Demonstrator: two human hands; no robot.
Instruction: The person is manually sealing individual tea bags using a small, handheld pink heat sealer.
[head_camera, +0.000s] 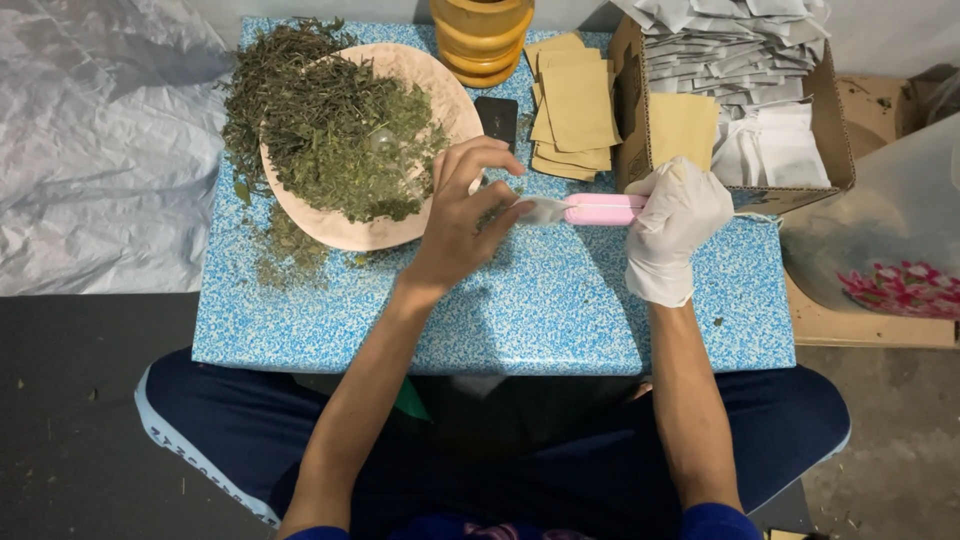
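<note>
My left hand (465, 210) is bare and pinches a small white sachet (540, 210) at its left end, just right of the plate's rim. My right hand (675, 225), in a white glove, grips a pink hand-held sealer (600, 209) whose tip is closed over the sachet's other end. Both hands hover above the blue speckled table (520, 310). A pale round plate (440, 105) piled with dried green herbs (330, 125) sits at the table's back left, right next to my left hand.
Tan paper sachets (575, 105) lie stacked behind the sealer, beside a dark phone (497, 120) and a yellow ribbed jar (482, 35). A cardboard box (835, 130) at the right holds white and tan sachets. Loose herb bits (285, 250) spill by the plate. My crossed legs are under the table.
</note>
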